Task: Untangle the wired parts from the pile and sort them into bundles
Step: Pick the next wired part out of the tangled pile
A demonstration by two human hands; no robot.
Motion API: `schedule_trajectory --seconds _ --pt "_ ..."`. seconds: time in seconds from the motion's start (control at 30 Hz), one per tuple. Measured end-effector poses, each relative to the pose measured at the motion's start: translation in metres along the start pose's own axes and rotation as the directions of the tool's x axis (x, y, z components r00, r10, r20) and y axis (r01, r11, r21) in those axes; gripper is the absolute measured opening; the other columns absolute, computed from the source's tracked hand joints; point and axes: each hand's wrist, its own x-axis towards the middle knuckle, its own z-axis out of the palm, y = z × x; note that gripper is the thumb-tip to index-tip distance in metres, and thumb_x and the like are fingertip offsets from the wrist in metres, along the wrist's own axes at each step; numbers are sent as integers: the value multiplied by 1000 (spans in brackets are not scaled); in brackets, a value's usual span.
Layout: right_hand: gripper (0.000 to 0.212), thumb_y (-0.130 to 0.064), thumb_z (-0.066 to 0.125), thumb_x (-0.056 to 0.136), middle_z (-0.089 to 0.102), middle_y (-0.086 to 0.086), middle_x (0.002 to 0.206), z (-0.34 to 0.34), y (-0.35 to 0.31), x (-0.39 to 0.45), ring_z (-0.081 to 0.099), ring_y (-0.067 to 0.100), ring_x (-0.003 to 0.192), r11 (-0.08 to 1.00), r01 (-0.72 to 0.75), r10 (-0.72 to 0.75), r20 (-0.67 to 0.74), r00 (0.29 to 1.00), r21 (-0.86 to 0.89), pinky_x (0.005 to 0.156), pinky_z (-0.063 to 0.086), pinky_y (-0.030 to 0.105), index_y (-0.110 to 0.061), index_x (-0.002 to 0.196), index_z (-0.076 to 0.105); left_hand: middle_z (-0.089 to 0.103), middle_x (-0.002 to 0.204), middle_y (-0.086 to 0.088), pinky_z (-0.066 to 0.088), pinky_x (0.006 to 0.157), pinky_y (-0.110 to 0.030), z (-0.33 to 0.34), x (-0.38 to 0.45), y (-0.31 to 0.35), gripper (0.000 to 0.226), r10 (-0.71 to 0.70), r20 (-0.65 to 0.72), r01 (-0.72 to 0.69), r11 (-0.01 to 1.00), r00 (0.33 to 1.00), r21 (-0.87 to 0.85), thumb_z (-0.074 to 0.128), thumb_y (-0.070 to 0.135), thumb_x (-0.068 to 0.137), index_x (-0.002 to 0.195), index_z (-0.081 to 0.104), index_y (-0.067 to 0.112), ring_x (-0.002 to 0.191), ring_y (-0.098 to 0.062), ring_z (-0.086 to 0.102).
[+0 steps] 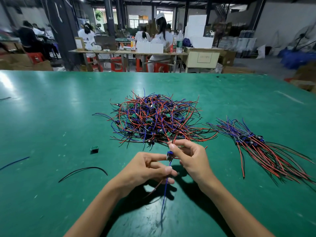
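One wired part [169, 155] pinched by both hands: left hand [147, 170] on its lower wires, right hand [189, 156] on upper wires. Step: freeing it from pile [153, 120]. Next: pull clear, lay on bundle [256, 144].

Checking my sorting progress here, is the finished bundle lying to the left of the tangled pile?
No, the sorted bundle lies on the table to the right of the tangled pile, its wires lined up alongside one another.

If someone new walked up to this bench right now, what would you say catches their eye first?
First, the big tangled pile of red, blue and black wired parts in the middle of the green table. Next, the combed-out bundle of the same wired parts lying to its right. Nearest the camera, the left hand and right hand together hold one small wired part just in front of the pile.
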Motion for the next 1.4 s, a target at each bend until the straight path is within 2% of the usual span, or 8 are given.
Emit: schedule_trajectory --seconds 0.27,0.43,0.6,0.8,0.87,1.03,1.23,1.4 --pt "10 -26 76 89 74 7 68 2 0 1 39 5 42 983 -90 106 -96 990 160 42 34 14 -16 89 75 76 105 -17 52 56 -19 2 3 4 51 -39 -57 36 998 998 -46 81 18 79 124 57 19 71 -18 74" --pt "10 -26 77 89 72 3 66 0 -2 0 44 3 43 981 -105 112 -37 993 163 43 36 13 -21 80 76 75 107 -21 57 67 -25 2 2 4 48 -44 14 45 995 999 -89 77 15 84 127 56 10 77 -22 75" --pt "6 -24 76 90 72 -1 65 -2 1 2 58 2 52 998 -34 37 -64 997 52 53 42 11 -20 86 77 73 111 -23 59 76 -28 4 3 1 19 -63 75 74 984 995 -159 59 6 99 116 63 11 97 -29 75" --pt "2 -28 74 92 74 -8 69 -1 6 1 68 6 64 961 120 -147 -95 984 -250 56 40 10 -27 90 74 71 116 -23 60 86 -33 8 6 -2 26 -68 136 85 989 988 -122 38 3 107 126 55 2 105 -34 72" --pt "2 -29 73 93 74 -10 70 -1 7 1 68 8 66 929 173 -220 -113 969 -326 55 37 10 -29 91 73 73 113 -22 60 85 -34 9 6 -2 28 -53 109 69 987 993 -146 35 1 107 126 50 13 102 -35 73" --pt "9 -19 71 95 76 -10 79 -1 6 3 65 1 68 982 136 -158 -175 972 -132 66 47 15 -25 88 73 69 124 -21 57 90 -34 4 2 0 44 -8 202 37 989 979 -141 45 3 103 142 35 22 112 -39 68" --pt "10 -12 67 96 66 -15 62 -4 6 7 51 -3 48 996 54 -38 -204 978 73 49 37 7 -6 102 72 69 123 -23 57 86 -34 -1 0 3 43 -18 180 43 990 983 -135 62 6 96 138 53 6 101 -31 73" --pt "4 -13 69 95 66 -14 61 -4 2 5 51 -4 47 996 57 -41 -200 979 75 50 37 6 -11 96 73 73 108 -16 59 77 -31 1 -2 5 35 -24 119 34 996 993 -84 74 11 89 123 70 14 85 -25 73"
